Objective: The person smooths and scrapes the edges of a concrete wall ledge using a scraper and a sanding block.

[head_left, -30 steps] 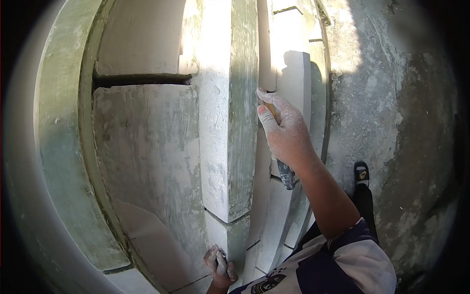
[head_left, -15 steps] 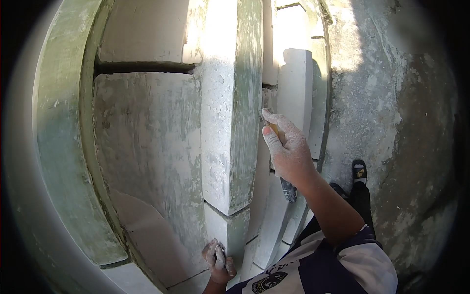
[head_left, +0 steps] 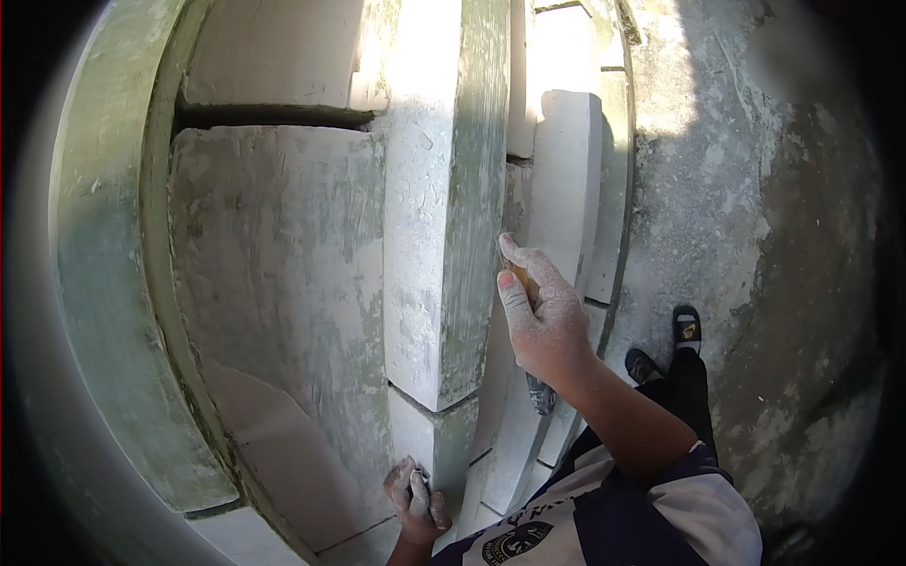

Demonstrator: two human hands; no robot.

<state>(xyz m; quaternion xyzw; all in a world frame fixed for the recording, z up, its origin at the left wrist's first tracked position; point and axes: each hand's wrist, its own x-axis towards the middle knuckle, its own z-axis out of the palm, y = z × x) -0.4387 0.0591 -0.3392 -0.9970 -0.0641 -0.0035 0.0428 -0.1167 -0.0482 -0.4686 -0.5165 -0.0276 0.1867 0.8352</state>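
Note:
White dust coats my right hand, closed around a tool whose dark, plaster-smeared end sticks out below the palm. A yellowish part of it shows between thumb and fingers, beside the green-white side of a long raised ledge. Lower down, my left hand has its fingers bent at the lower block, under the dark joint. Something small and dark shows at its fingertips, too small to make out.
A broad patchy panel lies left of the ledge, with a dark gap above it. A curved green moulding runs down the far left. Sandalled feet stand on the stained concrete floor at right.
My right hand has moved down and slightly left along the ledge with the tool. My left hand stays at the lower block. Both sandals show more fully as the view has shifted slightly.

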